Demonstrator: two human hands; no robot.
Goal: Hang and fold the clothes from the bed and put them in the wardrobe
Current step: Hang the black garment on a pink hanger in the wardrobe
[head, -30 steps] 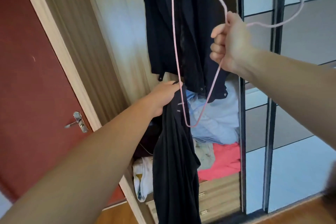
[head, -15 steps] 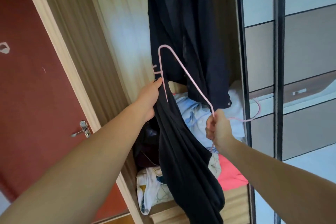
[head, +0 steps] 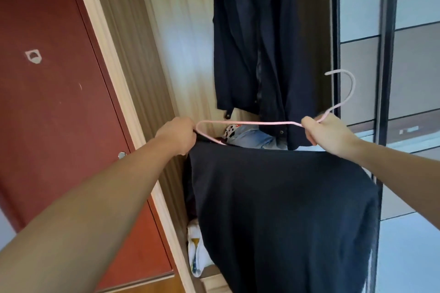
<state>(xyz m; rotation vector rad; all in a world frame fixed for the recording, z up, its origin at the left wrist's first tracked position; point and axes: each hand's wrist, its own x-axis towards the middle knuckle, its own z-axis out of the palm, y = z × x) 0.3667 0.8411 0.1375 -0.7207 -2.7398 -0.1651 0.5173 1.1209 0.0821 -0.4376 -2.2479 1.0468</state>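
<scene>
Black garment (head: 281,211) hangs in front of the open wardrobe (head: 166,31), draped from a pink wire hanger (head: 250,123) that is held roughly level at chest height. Left hand (head: 177,134) grips the hanger's left corner together with the top edge of the cloth, fingers curled round both. Right hand (head: 327,132) grips the hanger at its neck, fingers closed round the wire just below the hook, which rises up and to the right before the dark frame of the sliding door (head: 390,54). Cloth falls broad and flat below the hanger to the bottom edge of the view. Inside the wardrobe, a dark jacket (head: 257,43) hangs above a heap of light blue fabric (head: 252,138); white cloth (head: 195,252) lies lower down at the left. Red door (head: 47,93) stands to the left of the wardrobe.
</scene>
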